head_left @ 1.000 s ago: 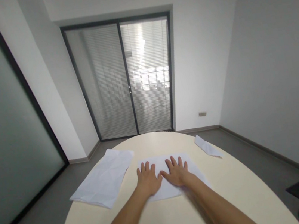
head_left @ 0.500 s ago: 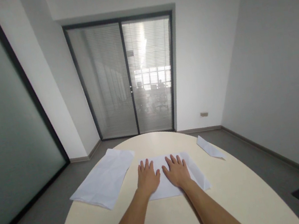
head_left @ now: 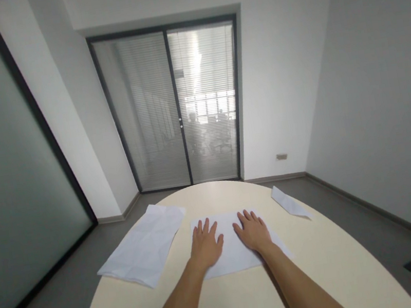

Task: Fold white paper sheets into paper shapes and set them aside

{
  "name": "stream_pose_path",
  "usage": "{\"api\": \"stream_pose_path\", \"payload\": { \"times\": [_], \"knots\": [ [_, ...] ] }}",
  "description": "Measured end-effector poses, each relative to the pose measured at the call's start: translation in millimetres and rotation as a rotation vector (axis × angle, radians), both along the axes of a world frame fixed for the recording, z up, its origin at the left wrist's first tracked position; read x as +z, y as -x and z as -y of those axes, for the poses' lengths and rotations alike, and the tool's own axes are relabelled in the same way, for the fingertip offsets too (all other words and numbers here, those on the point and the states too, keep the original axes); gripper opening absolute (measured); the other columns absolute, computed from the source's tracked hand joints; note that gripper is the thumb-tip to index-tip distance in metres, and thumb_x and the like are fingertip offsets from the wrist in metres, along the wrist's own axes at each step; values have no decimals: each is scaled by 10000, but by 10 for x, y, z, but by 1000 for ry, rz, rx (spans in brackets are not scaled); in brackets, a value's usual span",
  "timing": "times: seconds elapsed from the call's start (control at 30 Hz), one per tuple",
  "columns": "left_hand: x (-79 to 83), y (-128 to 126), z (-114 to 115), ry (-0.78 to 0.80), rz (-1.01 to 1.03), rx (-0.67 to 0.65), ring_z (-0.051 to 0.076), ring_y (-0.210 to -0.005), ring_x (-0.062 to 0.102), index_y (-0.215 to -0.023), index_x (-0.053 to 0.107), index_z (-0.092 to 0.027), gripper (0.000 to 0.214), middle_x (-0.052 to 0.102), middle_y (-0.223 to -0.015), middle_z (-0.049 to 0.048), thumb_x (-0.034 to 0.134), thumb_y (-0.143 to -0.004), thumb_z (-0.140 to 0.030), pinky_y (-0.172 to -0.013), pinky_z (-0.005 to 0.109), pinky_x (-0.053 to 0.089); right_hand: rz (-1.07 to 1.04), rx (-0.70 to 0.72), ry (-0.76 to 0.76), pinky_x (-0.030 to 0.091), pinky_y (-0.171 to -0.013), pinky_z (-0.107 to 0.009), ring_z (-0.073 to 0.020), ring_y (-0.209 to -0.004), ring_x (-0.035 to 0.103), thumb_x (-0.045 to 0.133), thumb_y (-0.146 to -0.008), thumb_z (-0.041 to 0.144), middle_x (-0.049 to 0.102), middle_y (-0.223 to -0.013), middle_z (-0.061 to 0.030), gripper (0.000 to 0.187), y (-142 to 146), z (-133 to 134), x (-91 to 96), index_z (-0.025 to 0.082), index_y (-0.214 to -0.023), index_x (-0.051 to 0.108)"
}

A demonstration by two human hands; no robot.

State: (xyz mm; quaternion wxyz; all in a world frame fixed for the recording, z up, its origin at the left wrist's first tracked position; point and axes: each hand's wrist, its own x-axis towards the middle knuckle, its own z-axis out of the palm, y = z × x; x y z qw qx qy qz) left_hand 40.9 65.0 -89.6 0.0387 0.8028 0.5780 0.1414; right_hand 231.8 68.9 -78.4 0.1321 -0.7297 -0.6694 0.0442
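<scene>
White sheet (head_left: 237, 258) is positioned flat at the middle of the round, cream-coloured table (head_left: 229, 306), under both hands; whether it is paper or cloth cannot be determined. Left hand (head_left: 207, 247): palm down on the left portion of the sheet, fingers spread and extended forward, thumb angled toward the centre. Right hand (head_left: 255, 233): palm down on the right portion, fingers slightly parted, thumb directed inward. Sheet surface is exposed between the two hands, and the near edge is visible below them. Larger creased piece (head_left: 146, 246), also white, lies to the left, apart from the left hand and reaching the table's edge. Small folded piece (head_left: 290, 205), white, lies near the table's far right edge, apart from the right hand. Beyond the table stands a dark-framed glass partition (head_left: 177, 106) with horizontal blinds (head_left: 204, 71).
</scene>
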Motion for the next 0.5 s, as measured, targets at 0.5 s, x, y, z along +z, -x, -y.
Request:
{"api": "stream_pose_path", "payload": {
  "times": [0.5],
  "knots": [
    [-34,-7,-22,-55,-38,5,312,-1456,246,-1467,409,-278,542,334,-1568,65,324,-975,-487,-1176,495,217,-50,247,-20,168,-1168,-469,-283,-1462,244,342,-973,489,331,-1573,-87,565,278,107,53,234,-1472,419]
  ]
}}
